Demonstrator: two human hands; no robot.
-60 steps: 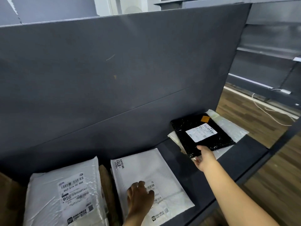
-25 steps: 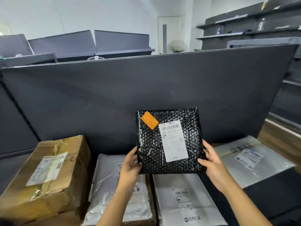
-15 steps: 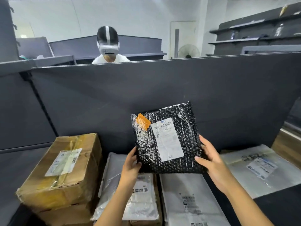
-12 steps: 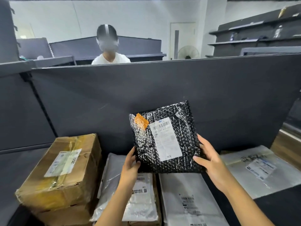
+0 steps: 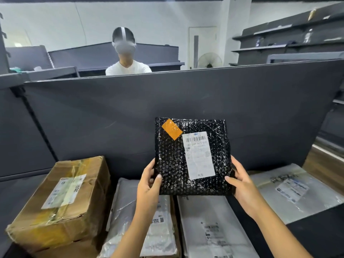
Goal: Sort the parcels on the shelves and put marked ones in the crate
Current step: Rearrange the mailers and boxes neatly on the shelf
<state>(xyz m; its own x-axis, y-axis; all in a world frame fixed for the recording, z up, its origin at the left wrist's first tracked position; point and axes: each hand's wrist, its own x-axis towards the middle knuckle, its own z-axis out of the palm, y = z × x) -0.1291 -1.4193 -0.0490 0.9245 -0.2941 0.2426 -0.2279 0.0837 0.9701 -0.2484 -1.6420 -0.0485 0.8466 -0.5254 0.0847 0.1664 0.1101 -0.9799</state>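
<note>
I hold a black bubble-wrap parcel (image 5: 171, 164) upright above the shelf, its face toward me. It carries an orange sticker (image 5: 171, 129) at its top left and a white barcode label (image 5: 200, 155). My left hand (image 5: 149, 185) grips its lower left edge, thumb on the front. My right hand (image 5: 242, 183) grips its lower right edge the same way. Below lie a clear-wrapped parcel (image 5: 128, 211), a white mailer (image 5: 210, 226) and a grey mailer (image 5: 294, 190).
A taped cardboard box (image 5: 61, 200) stands at the left on the shelf. The dark back panel (image 5: 111, 112) rises behind the parcels. A person in a white shirt (image 5: 128, 67) stands beyond it. Dark shelves (image 5: 290, 34) line the far right wall; wooden floor (image 5: 323, 164) shows at right.
The black parcel lay on the shelf at the right; both hands lifted it to the middle. Since half a second ago it has been straightened from a tilt to upright.
</note>
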